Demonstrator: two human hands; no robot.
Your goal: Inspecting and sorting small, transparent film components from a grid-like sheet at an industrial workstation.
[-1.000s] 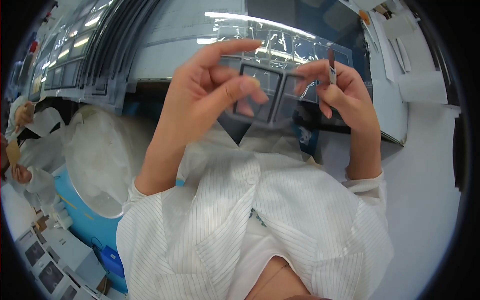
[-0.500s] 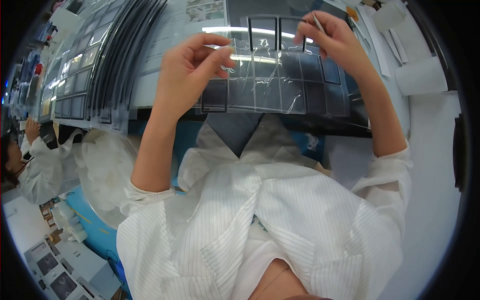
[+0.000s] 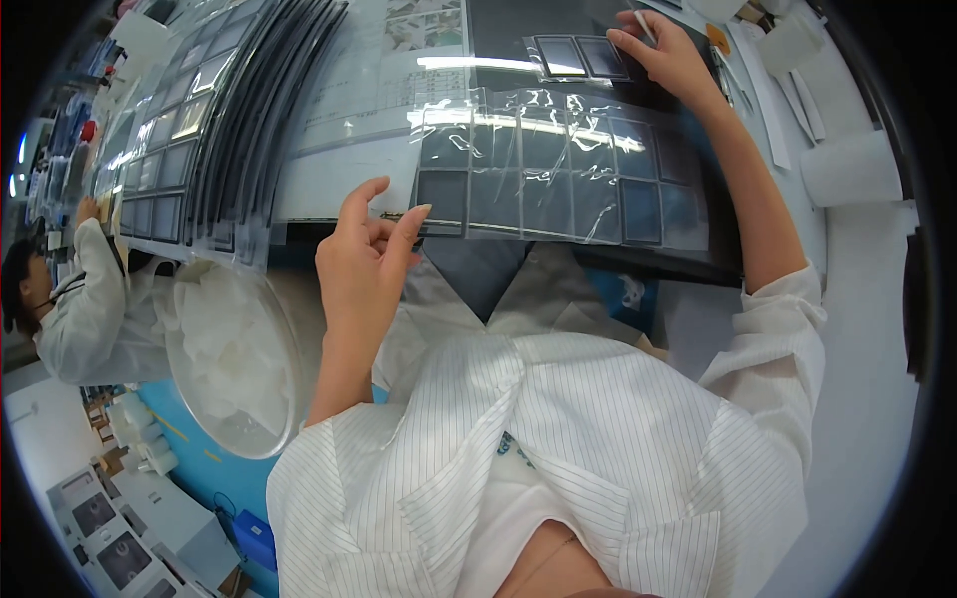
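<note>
A clear plastic sheet, divided into rectangular pockets, lies near the table's front edge. Some pockets hold dark-framed rectangular panels. My left hand hovers at the sheet's near left corner, thumb and forefinger apart; whether the thumb touches the corner I cannot tell. Beyond the sheet, a small clear strip with two dark-framed panels rests on a black mat. My right hand is at the strip's right end, fingertips against or just over it. A slim pale tool is tucked between its fingers.
Many similar pocket sheets are stacked on the left. A printed paper lies between them and the mat. White rolls stand at right. A round bin of white material is below left. Another person sits farther left.
My left hand has come down from over the sheet to its near left corner. My right hand and the two-panel strip have moved farther away onto the black mat.
</note>
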